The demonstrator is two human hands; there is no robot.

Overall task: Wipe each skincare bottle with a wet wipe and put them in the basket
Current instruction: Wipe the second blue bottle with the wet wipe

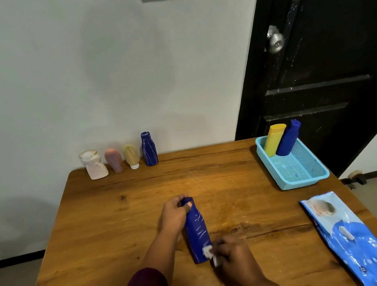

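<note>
A dark blue bottle stands on the wooden table near its middle. My left hand grips its neck from the left. My right hand holds a crumpled white wet wipe against the bottle's lower right side. A light blue mesh basket sits at the right rear, with a yellow bottle and a blue bottle leaning inside. Along the back edge stand a white bottle, a pink one, a yellowish tube and another blue bottle.
A blue pack of wet wipes lies flat near the table's right edge. A white wall rises behind the table, and a black door with a metal knob stands behind the basket.
</note>
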